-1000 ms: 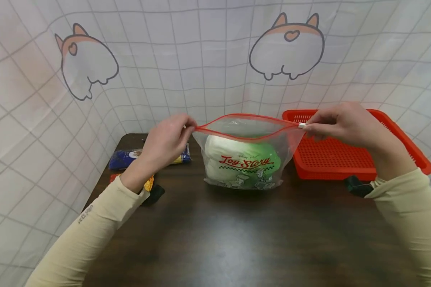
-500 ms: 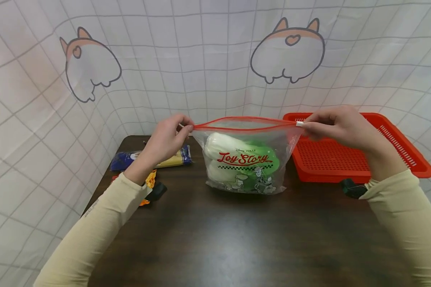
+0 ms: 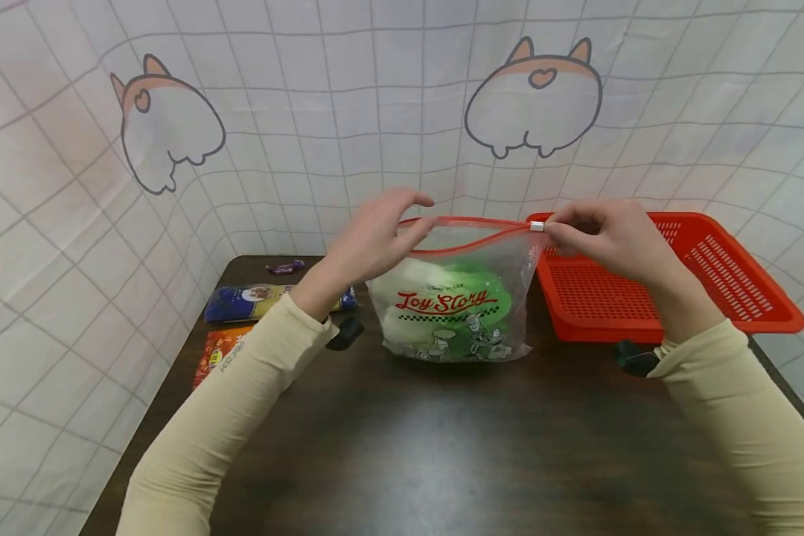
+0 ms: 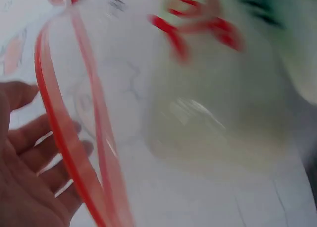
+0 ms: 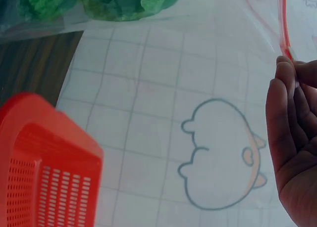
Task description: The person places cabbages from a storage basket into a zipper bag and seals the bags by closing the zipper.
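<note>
A clear slider zip bag (image 3: 452, 327) with a red zipper rim and "Toy Story" print stands upright on the table. Inside it lies a leafy vegetable (image 3: 492, 286), white at the left and green at the right; its leaves (image 5: 124, 4) show in the right wrist view. My right hand (image 3: 610, 238) pinches the white slider (image 3: 537, 226) near the zipper's right end. Over the left part of the bag's mouth is my left hand (image 3: 378, 234), thumb and fingers apart. The left wrist view has the left fingers (image 4: 42, 153) spread behind the parted red rim (image 4: 64, 143).
Right of the bag sits a red plastic basket (image 3: 610, 327). At the left of the dark table (image 3: 442, 447) are a blue and yellow packet (image 3: 241, 301), an orange-red packet (image 3: 211, 353) and a small purple wrapper (image 3: 284, 267). Behind hangs a white grid-patterned curtain (image 3: 275, 112).
My left hand has let go of the bag's left corner and moved right over its mouth. My right hand has moved slightly left with the slider.
</note>
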The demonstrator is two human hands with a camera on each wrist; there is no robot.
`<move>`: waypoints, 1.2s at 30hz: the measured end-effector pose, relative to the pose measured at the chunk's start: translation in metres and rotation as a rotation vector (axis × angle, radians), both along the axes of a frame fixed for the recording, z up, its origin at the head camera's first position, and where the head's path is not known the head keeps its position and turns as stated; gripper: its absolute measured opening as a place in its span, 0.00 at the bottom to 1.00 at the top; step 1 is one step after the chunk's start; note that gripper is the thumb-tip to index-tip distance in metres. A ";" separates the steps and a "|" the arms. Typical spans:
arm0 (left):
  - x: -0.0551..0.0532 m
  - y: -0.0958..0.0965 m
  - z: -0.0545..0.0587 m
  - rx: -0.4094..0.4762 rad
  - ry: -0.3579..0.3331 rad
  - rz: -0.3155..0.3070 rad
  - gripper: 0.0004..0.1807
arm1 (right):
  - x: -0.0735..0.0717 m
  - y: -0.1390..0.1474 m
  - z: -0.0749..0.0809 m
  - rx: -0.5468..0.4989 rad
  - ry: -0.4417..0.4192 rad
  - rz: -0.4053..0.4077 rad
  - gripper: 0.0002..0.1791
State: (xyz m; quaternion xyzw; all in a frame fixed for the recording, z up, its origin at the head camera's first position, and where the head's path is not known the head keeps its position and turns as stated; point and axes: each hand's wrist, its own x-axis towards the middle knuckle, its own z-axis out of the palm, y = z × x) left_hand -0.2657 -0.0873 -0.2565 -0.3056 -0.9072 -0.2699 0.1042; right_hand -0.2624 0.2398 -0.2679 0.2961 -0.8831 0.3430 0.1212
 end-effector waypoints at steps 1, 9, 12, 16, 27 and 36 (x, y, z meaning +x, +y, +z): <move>0.000 0.008 0.002 -0.014 -0.005 -0.030 0.22 | 0.001 -0.002 0.001 -0.002 0.003 0.004 0.04; -0.004 0.050 0.002 -0.147 -0.007 -0.197 0.22 | 0.005 -0.012 0.000 0.043 0.079 0.028 0.02; -0.007 0.054 -0.003 -0.140 -0.008 -0.231 0.17 | 0.004 -0.013 -0.002 0.068 0.095 0.037 0.02; -0.014 0.051 -0.010 -0.059 -0.065 -0.231 0.10 | 0.003 -0.015 -0.006 0.063 0.115 0.086 0.04; -0.024 0.045 -0.017 0.031 -0.093 -0.195 0.06 | 0.004 -0.033 -0.012 0.065 0.229 0.026 0.02; -0.021 0.057 -0.014 0.093 -0.093 -0.238 0.09 | 0.004 -0.046 -0.011 0.097 0.266 0.026 0.03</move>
